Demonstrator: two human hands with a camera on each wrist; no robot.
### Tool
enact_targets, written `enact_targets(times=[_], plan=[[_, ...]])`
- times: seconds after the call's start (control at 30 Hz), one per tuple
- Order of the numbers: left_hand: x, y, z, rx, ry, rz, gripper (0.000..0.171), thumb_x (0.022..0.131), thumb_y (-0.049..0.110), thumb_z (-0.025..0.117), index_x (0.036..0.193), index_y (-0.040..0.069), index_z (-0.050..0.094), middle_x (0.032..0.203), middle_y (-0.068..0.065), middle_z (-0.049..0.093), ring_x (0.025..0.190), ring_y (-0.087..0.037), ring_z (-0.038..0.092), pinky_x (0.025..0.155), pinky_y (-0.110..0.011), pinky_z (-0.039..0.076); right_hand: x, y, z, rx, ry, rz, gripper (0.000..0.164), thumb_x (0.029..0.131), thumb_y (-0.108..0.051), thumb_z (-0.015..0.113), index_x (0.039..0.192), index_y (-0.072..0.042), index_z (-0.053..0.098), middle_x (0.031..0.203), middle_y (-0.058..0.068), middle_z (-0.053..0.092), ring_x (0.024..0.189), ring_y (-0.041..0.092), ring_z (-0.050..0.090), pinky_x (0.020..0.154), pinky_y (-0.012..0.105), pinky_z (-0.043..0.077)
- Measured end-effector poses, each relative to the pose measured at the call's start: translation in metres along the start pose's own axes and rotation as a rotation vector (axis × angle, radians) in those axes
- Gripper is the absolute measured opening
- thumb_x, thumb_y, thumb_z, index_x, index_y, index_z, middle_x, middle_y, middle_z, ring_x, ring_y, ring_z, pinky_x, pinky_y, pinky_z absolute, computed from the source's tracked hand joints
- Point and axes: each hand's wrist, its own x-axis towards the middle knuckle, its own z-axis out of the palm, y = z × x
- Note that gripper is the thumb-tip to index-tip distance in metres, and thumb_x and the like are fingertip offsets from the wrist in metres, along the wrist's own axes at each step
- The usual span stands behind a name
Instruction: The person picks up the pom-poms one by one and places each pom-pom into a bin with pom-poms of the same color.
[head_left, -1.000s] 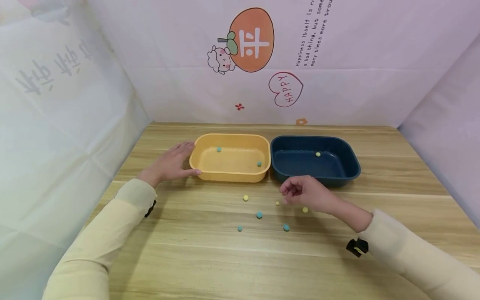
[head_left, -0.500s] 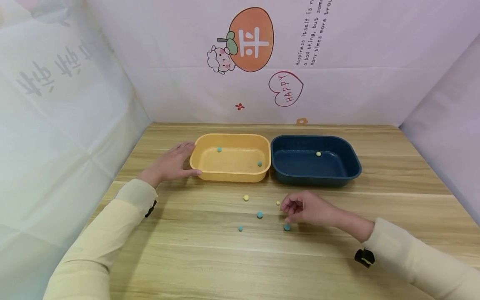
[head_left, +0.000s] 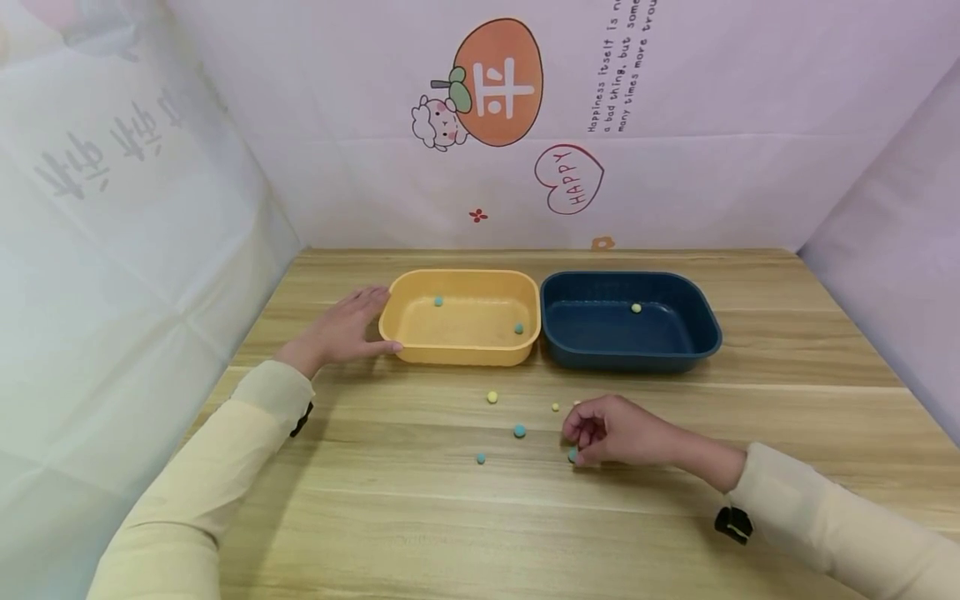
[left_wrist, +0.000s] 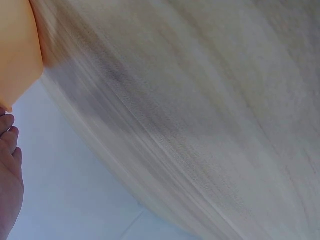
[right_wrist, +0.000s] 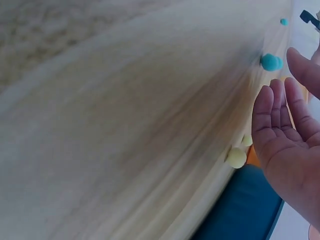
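My left hand (head_left: 341, 329) rests at the left end of the yellow bin (head_left: 468, 354), thumb on its near rim and fingers along its side. The left wrist view shows only fingertips at the bin's corner. My right hand (head_left: 622, 432) is low over the table, beside a small blue ball (head_left: 573, 455) that its thumb partly hides. In the right wrist view, thumb and fingers are apart near blue balls (right_wrist: 270, 62), with nothing visibly pinched. Two yellow balls (right_wrist: 237, 157) lie near that hand. Other loose balls are blue (head_left: 520, 431), blue (head_left: 481, 458) and yellow (head_left: 492, 397).
A dark blue bin (head_left: 630, 362) stands against the yellow bin's right side, with one yellow ball (head_left: 636, 308) inside. Two blue balls (head_left: 438, 301) lie in the yellow bin. A printed white cloth (head_left: 337, 183) hangs behind the wooden table (head_left: 420, 525).
My right hand has come from near the dark blue bin toward the front of the table, down to the blue ball. My left hand has stayed at the yellow bin.
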Motion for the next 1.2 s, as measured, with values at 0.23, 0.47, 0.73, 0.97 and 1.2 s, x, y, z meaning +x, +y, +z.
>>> enact_targets(times=[0.23,0.47,0.73,0.97,1.2], plan=[[-0.001,0.001,0.000,-0.007,0.001,-0.015,0.106,0.085,0.070,0.055,0.152,-0.004,0.019,0.157,-0.021,0.020,0.145,-0.036,0.015,0.118,-0.045,0.010,-0.001,0.001,0.001,0.012,-0.027,-0.005,0.025,0.078,-0.008,0.082,0.098,-0.006,0.067,0.086,0.006,0.061,0.079,0.021,0.056,0.066,0.024,0.051],[-0.002,0.004,-0.002,-0.002,-0.018,-0.013,0.105,0.087,0.066,0.057,0.152,-0.006,0.018,0.157,-0.023,0.019,0.145,-0.036,0.014,0.118,-0.045,0.009,-0.001,0.004,0.003,-0.016,-0.032,-0.025,0.024,0.077,-0.007,0.082,0.097,-0.007,0.067,0.085,0.004,0.062,0.078,0.019,0.056,0.066,0.024,0.051],[-0.002,0.003,-0.002,0.001,-0.006,0.001,0.104,0.087,0.066,0.057,0.151,-0.007,0.019,0.156,-0.024,0.021,0.144,-0.037,0.015,0.118,-0.046,0.011,-0.002,0.009,0.004,-0.032,-0.028,-0.058,0.021,0.078,-0.004,0.080,0.094,-0.009,0.068,0.082,0.002,0.062,0.075,0.014,0.055,0.064,0.023,0.051],[-0.002,0.002,0.000,0.004,0.009,0.007,0.103,0.087,0.066,0.057,0.151,-0.006,0.022,0.155,-0.023,0.023,0.144,-0.037,0.017,0.118,-0.046,0.012,-0.002,0.010,0.004,-0.039,-0.021,-0.058,0.019,0.078,-0.003,0.080,0.092,-0.010,0.068,0.081,0.001,0.061,0.074,0.014,0.055,0.063,0.023,0.050],[-0.001,0.004,-0.001,0.014,0.005,0.018,0.103,0.086,0.066,0.057,0.151,-0.007,0.022,0.155,-0.025,0.024,0.143,-0.039,0.019,0.117,-0.047,0.013,-0.003,0.012,0.004,-0.062,-0.016,-0.059,0.018,0.079,-0.004,0.080,0.090,-0.012,0.068,0.080,0.000,0.061,0.073,0.014,0.055,0.064,0.024,0.050]])
